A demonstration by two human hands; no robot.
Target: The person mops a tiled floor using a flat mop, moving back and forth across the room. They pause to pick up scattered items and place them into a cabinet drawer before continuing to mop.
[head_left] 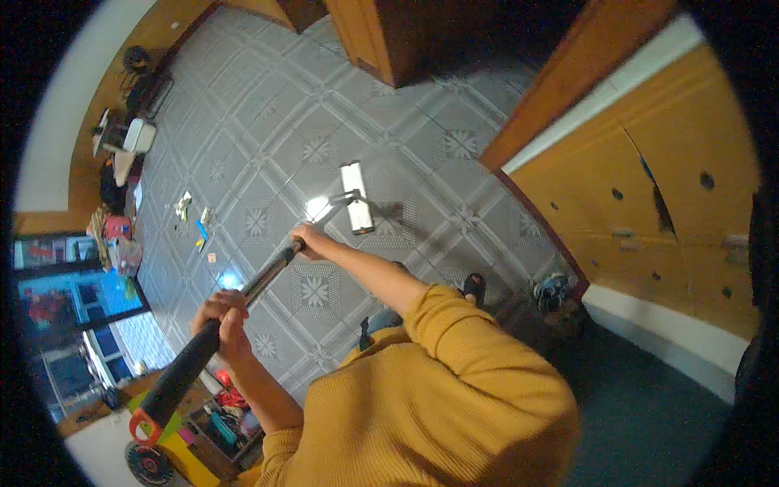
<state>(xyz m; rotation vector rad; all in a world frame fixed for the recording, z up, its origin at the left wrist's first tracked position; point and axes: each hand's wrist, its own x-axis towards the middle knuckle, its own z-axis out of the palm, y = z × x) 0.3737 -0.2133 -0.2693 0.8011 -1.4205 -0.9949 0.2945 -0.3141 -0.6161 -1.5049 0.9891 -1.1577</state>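
Both my hands grip the long handle of a flat mop point(268, 274), which slants across from lower left to upper right. My left hand point(223, 321) is wrapped round it just above the thick black grip, whose end carries an orange-red hanging loop. Further down the pole, my right hand point(307, 241) is closed round the shaft. The white, rectangular mop head point(357, 197) lies on the grey patterned tile floor point(312, 288), ahead of my right hand. A dark shoe point(474, 286) shows beside my yellow sleeve.
Small scattered items, including a blue and yellow piece point(202, 233), lie on the floor at left. A white bin point(139, 135) and bags point(122, 243) line the left wall. Wooden cabinets point(649, 195) stand at right, with a wooden furniture corner point(389, 49) ahead. Shoes point(550, 292) sit by the right wall.
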